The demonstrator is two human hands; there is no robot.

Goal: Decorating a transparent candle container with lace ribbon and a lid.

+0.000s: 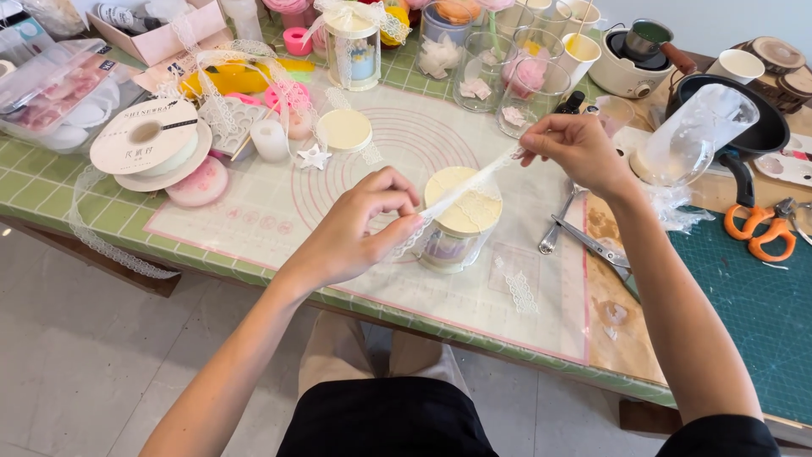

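Between the two hands a strip of white lace ribbon (469, 182) is stretched taut on a slant: the left hand (359, 224) pinches its lower end with thumb and fingertips closed together, and the right hand (575, 152) pinches the upper end the same way, raised higher and farther back. Under the ribbon stands a clear round jar (457, 233) with a cream lid, more lace hanging down its side, set on a white silicone mat (279, 207) printed with pink circles and ruled edges. Just right of the jar lie a metal spoon and tweezers (584, 241), and a short lace scrap (520, 288) lies on the mat in front of it. To the left sits a flat round ribbon spool (148, 140) with a pale label printed in dark lettering, a pink disc (199, 182) before it and a loose cream lid (342, 129) beyond. Behind, another lidded jar wrapped in lace (353, 46) stands among empty glass cups (531, 80). At far left is a clear plastic box (51, 93); at right, orange-handled scissors (761, 230) rest on a dark green cutting mat (753, 313).
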